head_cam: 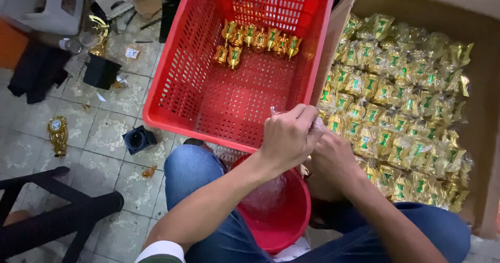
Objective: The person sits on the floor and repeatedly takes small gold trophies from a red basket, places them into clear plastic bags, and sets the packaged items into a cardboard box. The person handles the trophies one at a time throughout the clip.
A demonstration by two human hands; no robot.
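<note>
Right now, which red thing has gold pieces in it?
The big red basket with slotted walls; gold pieces lie at its far end. The round red bowl has none.

Both forearms reach forward from the lower edge of view and meet at the middle, above the lap. The left hand (289, 137) lies on top, knuckles up, fingers curled and pinched together at the tips. The right hand (333, 156) sits just beneath and behind it, mostly covered, its fingers bent upward to touch the left's. Both wrists are slightly flexed, bare.
</note>
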